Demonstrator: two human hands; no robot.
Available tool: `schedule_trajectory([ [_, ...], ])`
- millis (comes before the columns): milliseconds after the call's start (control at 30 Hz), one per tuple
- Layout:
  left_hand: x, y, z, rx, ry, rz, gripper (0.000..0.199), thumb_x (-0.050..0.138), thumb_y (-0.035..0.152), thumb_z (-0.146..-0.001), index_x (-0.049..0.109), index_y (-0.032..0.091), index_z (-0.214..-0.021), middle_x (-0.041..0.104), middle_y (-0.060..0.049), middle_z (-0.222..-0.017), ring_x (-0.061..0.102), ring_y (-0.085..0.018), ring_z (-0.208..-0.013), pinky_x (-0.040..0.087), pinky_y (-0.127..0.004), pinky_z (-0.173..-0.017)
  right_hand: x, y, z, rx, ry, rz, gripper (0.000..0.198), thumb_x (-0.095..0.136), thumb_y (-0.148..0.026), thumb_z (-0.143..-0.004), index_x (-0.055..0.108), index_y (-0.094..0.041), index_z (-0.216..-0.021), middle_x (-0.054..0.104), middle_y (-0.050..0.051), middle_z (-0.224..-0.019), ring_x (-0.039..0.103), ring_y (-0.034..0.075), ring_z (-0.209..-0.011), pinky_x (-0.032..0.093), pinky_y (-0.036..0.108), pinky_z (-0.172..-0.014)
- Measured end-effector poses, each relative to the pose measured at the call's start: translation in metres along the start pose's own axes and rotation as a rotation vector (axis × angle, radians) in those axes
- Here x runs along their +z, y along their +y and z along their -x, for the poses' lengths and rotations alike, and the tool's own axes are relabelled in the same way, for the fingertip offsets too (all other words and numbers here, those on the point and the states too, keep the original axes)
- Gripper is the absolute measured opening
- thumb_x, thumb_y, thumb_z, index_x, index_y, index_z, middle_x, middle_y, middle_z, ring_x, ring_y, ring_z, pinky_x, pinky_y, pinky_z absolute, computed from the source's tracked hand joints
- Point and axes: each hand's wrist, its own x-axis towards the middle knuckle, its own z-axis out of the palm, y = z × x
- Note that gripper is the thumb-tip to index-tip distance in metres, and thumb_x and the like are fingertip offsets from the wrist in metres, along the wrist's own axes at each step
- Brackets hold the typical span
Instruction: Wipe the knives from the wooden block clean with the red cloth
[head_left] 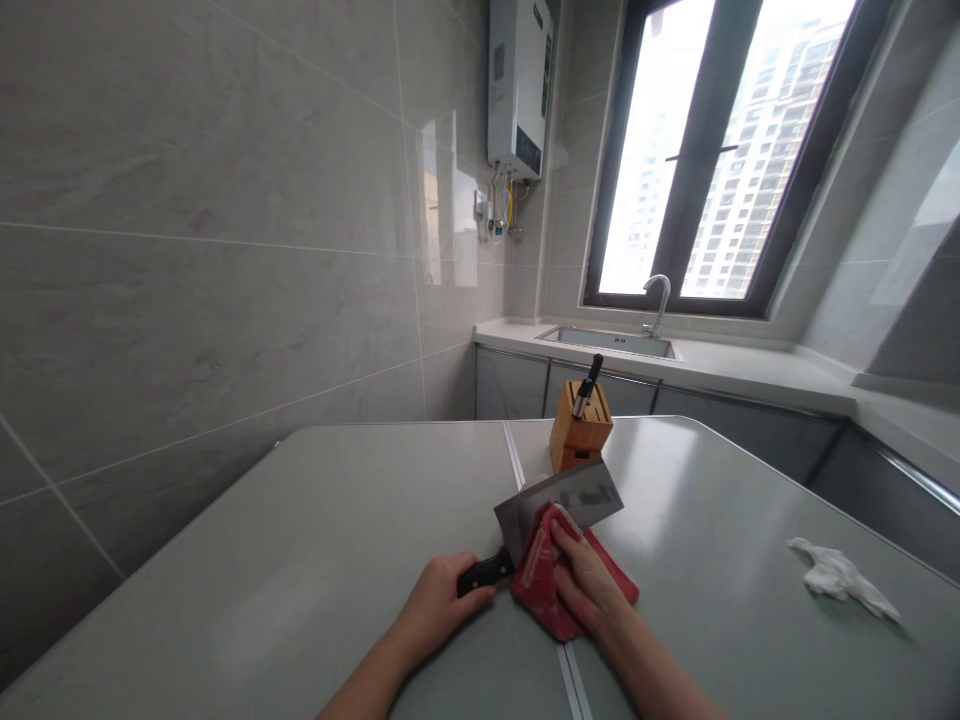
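Observation:
My left hand [442,603] is closed around the black handle of a cleaver [559,500], whose broad metal blade points to the right above the table. In my right hand [585,580] is a red cloth [541,590], pressed against the lower part of the blade near the handle. Part of the blade is hidden behind the cloth. Just beyond the cleaver stands a wooden knife block [581,425] with one black-handled knife [589,385] in it.
A crumpled white tissue [841,580] lies on the right of the pale table [337,530]. Behind are a counter [757,362] with a sink [611,342] and faucet [659,300], and a wall-mounted water heater [517,85]. A tiled wall [225,220] borders the left.

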Motion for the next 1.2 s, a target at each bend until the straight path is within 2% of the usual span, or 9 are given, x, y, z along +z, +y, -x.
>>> schedule_trajectory([
  [100,0.0,0.0,0.0,0.003,-0.001,0.004,0.031,0.057,0.046,-0.078,0.058,0.016,-0.072,0.053,0.003,-0.065,0.044,-0.013,-0.061,0.028,-0.022,-0.055,0.004,0.004,0.004,0.04,-0.014,-0.031,0.023,0.079,-0.017,-0.061,0.063,-0.019,-0.078,0.071,-0.001,-0.074,0.067,0.015,-0.067,0.056,0.027,-0.068],
  [267,0.002,-0.003,0.0,0.008,-0.007,0.013,0.032,0.056,0.046,-0.079,0.057,0.015,-0.071,0.05,0.003,-0.064,0.042,-0.012,-0.061,0.028,-0.022,-0.055,0.01,0.008,0.011,0.16,-0.158,0.072,0.026,0.074,-0.036,-0.069,0.065,-0.017,-0.084,0.071,0.004,-0.076,0.068,0.02,-0.076,0.054,0.032,-0.074],
  [400,0.003,-0.005,-0.001,0.006,-0.009,0.021,0.03,0.056,0.045,-0.079,0.056,0.016,-0.07,0.05,0.003,-0.064,0.042,-0.012,-0.06,0.028,-0.021,-0.055,0.008,0.01,0.013,0.147,-0.223,0.174,0.024,0.079,-0.025,-0.063,0.066,-0.017,-0.082,0.07,0.001,-0.074,0.066,0.016,-0.071,0.05,0.028,-0.074],
  [500,0.001,-0.004,-0.001,0.013,-0.017,0.025,0.03,0.056,0.044,-0.079,0.055,0.016,-0.07,0.049,0.003,-0.063,0.042,-0.012,-0.059,0.028,-0.021,-0.054,0.003,0.012,0.012,0.125,-0.207,0.32,0.026,0.082,-0.02,-0.056,0.066,-0.016,-0.076,0.068,0.0,-0.068,0.063,0.014,-0.065,0.049,0.028,-0.071],
  [700,0.0,-0.003,0.0,0.021,-0.026,0.041,0.029,0.058,0.044,-0.079,0.054,0.016,-0.071,0.048,0.004,-0.062,0.041,-0.011,-0.059,0.027,-0.021,-0.054,-0.004,0.012,0.01,0.043,-0.128,0.584,0.029,0.083,-0.027,-0.053,0.067,-0.016,-0.076,0.069,0.002,-0.07,0.063,0.017,-0.066,0.049,0.03,-0.069],
  [1033,-0.001,-0.002,0.0,0.017,-0.025,0.014,0.03,0.056,0.044,-0.079,0.056,0.016,-0.071,0.051,0.003,-0.064,0.042,-0.012,-0.06,0.028,-0.021,-0.054,0.003,0.012,0.013,0.049,-0.154,0.551,0.027,0.08,-0.027,-0.057,0.066,-0.016,-0.077,0.069,0.001,-0.07,0.062,0.016,-0.068,0.047,0.03,-0.072],
  [1200,0.0,-0.003,0.0,0.011,-0.023,0.006,0.029,0.056,0.044,-0.079,0.056,0.016,-0.072,0.051,0.003,-0.064,0.043,-0.012,-0.061,0.028,-0.021,-0.054,-0.001,0.013,0.011,0.012,-0.17,0.621,0.024,0.078,-0.031,-0.06,0.066,-0.016,-0.075,0.069,0.002,-0.071,0.062,0.017,-0.069,0.047,0.03,-0.07],
])
